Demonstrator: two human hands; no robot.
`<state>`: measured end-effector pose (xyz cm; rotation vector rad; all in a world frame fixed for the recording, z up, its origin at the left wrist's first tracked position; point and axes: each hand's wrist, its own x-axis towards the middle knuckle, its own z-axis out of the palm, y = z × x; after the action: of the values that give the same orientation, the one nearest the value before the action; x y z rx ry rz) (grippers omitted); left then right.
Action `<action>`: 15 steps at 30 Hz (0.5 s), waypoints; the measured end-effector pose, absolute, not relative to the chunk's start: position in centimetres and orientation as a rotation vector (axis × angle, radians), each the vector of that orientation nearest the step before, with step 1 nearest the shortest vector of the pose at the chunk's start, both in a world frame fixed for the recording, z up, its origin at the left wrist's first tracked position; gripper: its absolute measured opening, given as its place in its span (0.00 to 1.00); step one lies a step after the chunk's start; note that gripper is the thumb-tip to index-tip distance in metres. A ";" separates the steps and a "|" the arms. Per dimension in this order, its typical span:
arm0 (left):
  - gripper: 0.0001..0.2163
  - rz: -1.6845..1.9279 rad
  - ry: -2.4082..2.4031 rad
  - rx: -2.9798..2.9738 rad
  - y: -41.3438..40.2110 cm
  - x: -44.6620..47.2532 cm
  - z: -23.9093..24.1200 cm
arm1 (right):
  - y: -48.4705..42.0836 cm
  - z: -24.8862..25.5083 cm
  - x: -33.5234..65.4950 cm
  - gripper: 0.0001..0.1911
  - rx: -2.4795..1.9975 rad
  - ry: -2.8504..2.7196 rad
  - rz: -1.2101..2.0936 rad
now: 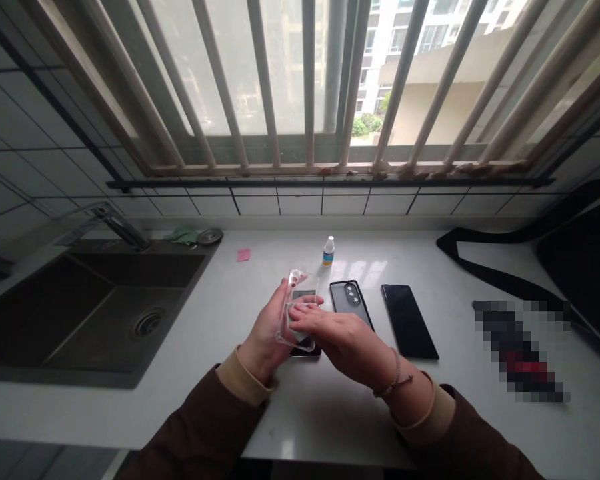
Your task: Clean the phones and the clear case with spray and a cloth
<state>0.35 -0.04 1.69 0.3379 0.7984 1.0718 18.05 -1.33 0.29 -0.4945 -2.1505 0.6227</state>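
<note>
Clear plastic phone case is what I have in the hands on my feed, held tilted up off the white counter. The left hand cups it from below, its fingers curled closed around the long edge, with the tips showing near the case's top corner. The right hand reaches across the case from the right, a braided bracelet on its wrist and its fingers stretched nearly flat, lying on the inner face. A small grey wipe seems to sit under those fingers, but I can't make it out well, nor tell whether they pinch it or only rest on it. Directly under the case lies what looks like a dark phone, mostly hidden. Just right of the case sits a phone in a black cover, with a black phone farther right. Behind the case stand a small white-capped bottle and a pink sticky note, and a dark sink lies to its left.
</note>
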 end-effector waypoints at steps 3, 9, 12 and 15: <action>0.25 1.071 0.833 0.277 0.6 -0.2 1.7 | -1.8 0.5 18.0 0.19 -0.425 -2.136 0.836; 0.20 1.195 0.786 0.253 0.8 -0.5 1.5 | -2.1 1.4 18.3 0.14 -0.450 -1.962 1.191; 0.18 1.252 0.749 0.272 0.5 -0.3 1.5 | -1.6 1.1 18.6 0.13 -0.586 -1.674 1.374; 0.17 1.219 0.734 0.295 0.3 -0.1 1.7 | -0.6 0.5 19.1 0.17 -0.812 -1.355 1.313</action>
<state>-0.10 0.28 1.73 0.2949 0.7335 1.2191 19.12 -0.63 0.50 -0.8116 -1.3554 1.3134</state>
